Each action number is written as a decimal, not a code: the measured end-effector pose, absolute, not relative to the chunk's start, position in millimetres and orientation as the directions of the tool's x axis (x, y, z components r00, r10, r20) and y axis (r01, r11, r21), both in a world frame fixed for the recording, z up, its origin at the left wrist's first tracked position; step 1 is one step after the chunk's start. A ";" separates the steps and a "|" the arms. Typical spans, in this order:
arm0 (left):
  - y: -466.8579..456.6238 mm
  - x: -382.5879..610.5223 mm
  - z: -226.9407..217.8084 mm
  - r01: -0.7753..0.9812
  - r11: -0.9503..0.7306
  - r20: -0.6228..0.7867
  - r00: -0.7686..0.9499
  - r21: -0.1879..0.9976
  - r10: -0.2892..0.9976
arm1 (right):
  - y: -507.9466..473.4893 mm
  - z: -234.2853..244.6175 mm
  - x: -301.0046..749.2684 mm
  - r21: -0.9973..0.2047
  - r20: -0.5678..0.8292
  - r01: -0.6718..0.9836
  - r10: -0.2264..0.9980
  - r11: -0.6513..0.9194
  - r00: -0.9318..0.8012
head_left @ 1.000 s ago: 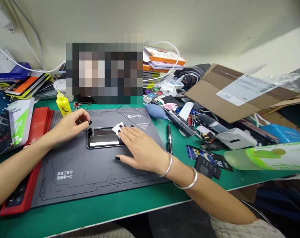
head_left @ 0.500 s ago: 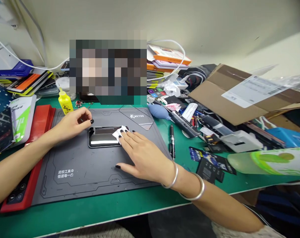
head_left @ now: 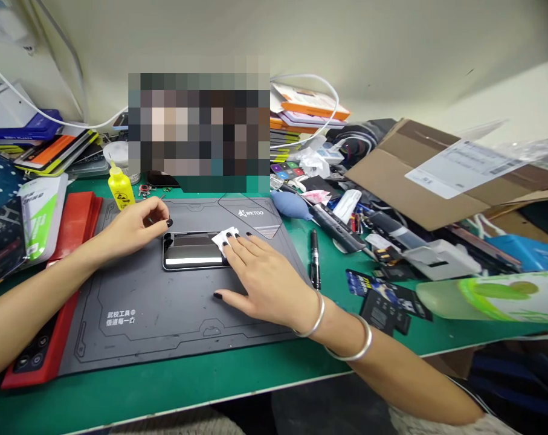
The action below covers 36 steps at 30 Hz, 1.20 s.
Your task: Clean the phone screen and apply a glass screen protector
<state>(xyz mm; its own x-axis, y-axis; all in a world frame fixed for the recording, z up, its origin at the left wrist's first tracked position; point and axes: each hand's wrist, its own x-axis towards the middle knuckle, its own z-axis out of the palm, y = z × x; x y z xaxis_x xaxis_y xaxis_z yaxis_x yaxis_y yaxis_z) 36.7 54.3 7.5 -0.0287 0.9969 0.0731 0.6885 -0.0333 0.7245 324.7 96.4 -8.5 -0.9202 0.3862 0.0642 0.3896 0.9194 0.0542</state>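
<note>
Two hands at a phone (white wipe).

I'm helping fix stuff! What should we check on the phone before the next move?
1. Phone lying flat on the grey WKTOO mat: ok.
2. White wipe on the phone's shiny face, under the right hand: ok.
3. Shiny face free of smudges: cannot tell, the glare hides it.
4. Left hand beside the phone, holding something small: cannot tell.
5. Yellow bottle upright, off the mat: ok.
</note>
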 end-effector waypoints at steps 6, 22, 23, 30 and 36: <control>55.0 38.4 9.0 0.696 -0.033 0.075 -0.030 0.717 0.997 | 94.0 -11.2 326.0 0.052 0.118 0.300 0.293 0.952 -0.949; 54.9 36.5 7.6 0.691 -0.028 0.069 -0.031 0.722 0.997 | 76.9 -7.9 328.1 0.167 0.185 0.324 0.293 0.931 -0.938; 55.1 36.7 7.6 0.691 -0.029 0.068 -0.030 0.723 0.997 | 75.0 -8.6 327.9 0.182 0.193 0.326 0.291 0.928 -0.937; 56.4 36.9 6.4 0.690 -0.027 0.069 -0.033 0.724 0.997 | 66.6 -8.6 327.0 0.205 0.248 0.340 0.287 0.918 -0.925; 55.2 37.2 8.6 0.695 -0.022 0.065 -0.036 0.719 0.997 | 65.6 -6.0 327.4 0.226 0.245 0.363 0.307 0.904 -0.919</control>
